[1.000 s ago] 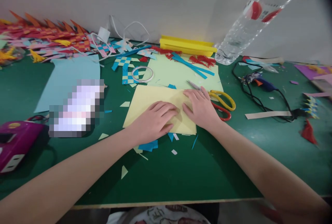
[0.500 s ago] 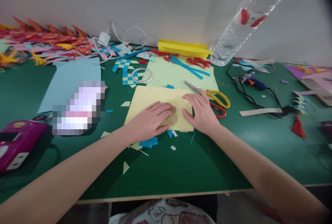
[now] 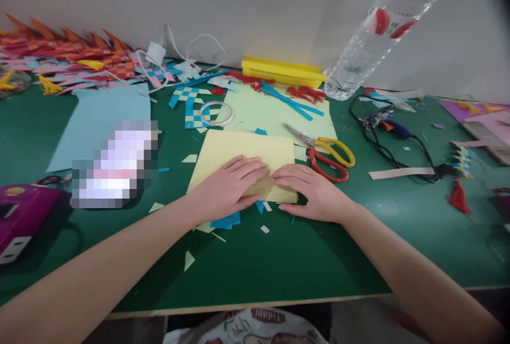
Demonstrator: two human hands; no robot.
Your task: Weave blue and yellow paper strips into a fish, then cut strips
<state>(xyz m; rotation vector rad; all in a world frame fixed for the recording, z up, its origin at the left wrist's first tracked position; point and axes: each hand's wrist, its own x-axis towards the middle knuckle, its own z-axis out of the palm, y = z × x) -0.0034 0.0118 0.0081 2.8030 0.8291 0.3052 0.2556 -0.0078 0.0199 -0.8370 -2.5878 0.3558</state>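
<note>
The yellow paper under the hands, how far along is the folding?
The yellow paper looks folded over once already, lying flat on the green table. In hand: the left hand and right hand both press flat on its near edge, seemingly creasing it. The scissors lie untouched beside it, so any cutting appears not yet begun.

Bare forearms, no sleeves, watch or rings on left hand (image 3: 227,187) or right hand (image 3: 314,192). Wore a white top printed with red and green figures and lettering.
</note>
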